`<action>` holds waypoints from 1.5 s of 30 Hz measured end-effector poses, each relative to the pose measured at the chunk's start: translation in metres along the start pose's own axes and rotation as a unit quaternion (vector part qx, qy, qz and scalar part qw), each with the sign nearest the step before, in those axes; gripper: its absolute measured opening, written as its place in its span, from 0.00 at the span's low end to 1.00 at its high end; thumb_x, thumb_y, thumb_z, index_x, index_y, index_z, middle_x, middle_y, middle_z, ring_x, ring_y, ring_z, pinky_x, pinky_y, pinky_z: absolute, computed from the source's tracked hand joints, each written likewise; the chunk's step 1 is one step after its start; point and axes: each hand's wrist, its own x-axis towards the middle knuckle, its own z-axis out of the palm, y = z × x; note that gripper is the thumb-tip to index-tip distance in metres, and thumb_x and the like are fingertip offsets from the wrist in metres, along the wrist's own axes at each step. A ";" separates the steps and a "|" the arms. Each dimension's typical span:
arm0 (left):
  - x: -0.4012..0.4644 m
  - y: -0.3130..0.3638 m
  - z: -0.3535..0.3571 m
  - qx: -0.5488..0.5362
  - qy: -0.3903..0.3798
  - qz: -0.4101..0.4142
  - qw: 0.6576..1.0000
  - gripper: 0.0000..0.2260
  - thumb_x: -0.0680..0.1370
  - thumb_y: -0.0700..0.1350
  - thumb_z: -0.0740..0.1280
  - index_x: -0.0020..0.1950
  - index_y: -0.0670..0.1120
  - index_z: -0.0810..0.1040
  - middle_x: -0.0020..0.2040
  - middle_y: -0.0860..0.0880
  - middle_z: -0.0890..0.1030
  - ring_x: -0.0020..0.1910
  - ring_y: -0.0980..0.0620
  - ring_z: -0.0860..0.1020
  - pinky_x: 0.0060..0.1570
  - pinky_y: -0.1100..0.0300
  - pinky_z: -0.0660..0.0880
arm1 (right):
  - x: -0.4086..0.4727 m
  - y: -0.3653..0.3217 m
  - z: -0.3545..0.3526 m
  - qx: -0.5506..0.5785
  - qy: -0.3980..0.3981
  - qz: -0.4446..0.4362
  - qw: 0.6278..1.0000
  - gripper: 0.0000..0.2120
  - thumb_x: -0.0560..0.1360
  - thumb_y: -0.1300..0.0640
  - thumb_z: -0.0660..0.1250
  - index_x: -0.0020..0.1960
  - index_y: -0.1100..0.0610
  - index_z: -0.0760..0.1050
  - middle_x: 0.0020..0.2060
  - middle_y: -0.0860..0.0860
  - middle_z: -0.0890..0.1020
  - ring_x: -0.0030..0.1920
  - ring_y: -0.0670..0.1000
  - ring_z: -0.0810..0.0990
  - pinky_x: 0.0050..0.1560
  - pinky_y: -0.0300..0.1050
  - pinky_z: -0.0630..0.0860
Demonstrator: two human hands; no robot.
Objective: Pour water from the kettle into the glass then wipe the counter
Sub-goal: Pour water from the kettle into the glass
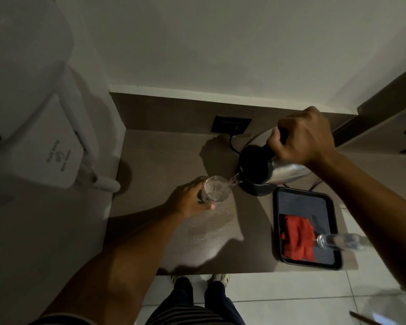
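Observation:
My right hand (301, 138) grips the black handle of a steel kettle (284, 172) with a black lid, tilted down to the left above its dark base (258, 190). Water runs from the spout into a clear glass (216, 188) standing on the brown counter (164, 160). My left hand (189, 200) wraps around the glass from the left. Wet streaks and droplets lie on the counter in front of the glass. A red cloth (297, 240) lies crumpled in a dark tray (279, 221) at the right.
A clear plastic bottle (338, 241) lies across the tray's right side. A black wall socket (231, 124) with a cord sits behind the kettle. A white wall-mounted appliance (33, 146) with a coiled cord hangs left of the counter. Tiled floor and my feet show below the counter's front edge.

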 end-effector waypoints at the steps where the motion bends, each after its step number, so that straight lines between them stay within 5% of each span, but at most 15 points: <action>1: 0.000 0.000 0.000 -0.002 -0.001 0.002 1.000 0.39 0.67 0.62 0.77 0.74 0.54 0.67 0.63 0.52 0.82 0.54 0.53 0.82 0.58 0.49 0.80 | 0.000 0.000 -0.002 -0.005 0.000 -0.002 1.000 0.20 0.73 0.50 0.54 0.25 0.56 0.62 0.19 0.50 0.62 0.21 0.51 0.57 0.37 0.42 0.57; 6: -0.001 0.000 0.000 -0.005 0.002 0.001 1.000 0.38 0.68 0.61 0.77 0.74 0.54 0.67 0.63 0.52 0.81 0.56 0.52 0.81 0.58 0.49 0.79 | 0.003 0.004 -0.007 -0.022 -0.008 -0.008 1.000 0.21 0.74 0.49 0.54 0.25 0.58 0.65 0.19 0.54 0.67 0.20 0.55 0.64 0.37 0.42 0.57; 36: 0.002 -0.005 0.006 0.010 -0.005 -0.017 1.000 0.40 0.67 0.62 0.77 0.75 0.56 0.64 0.62 0.52 0.82 0.53 0.55 0.82 0.59 0.49 0.79 | 0.015 -0.008 -0.024 -0.061 -0.038 -0.028 0.997 0.23 0.74 0.49 0.54 0.24 0.59 0.66 0.19 0.52 0.64 0.21 0.52 0.59 0.37 0.44 0.57; 45: 0.002 -0.008 0.005 0.001 -0.005 -0.005 1.000 0.40 0.66 0.65 0.75 0.74 0.58 0.64 0.63 0.55 0.81 0.51 0.59 0.82 0.57 0.52 0.80 | -0.005 0.004 0.004 0.058 -0.055 0.018 0.997 0.21 0.75 0.48 0.53 0.25 0.55 0.66 0.19 0.49 0.62 0.19 0.48 0.57 0.28 0.36 0.53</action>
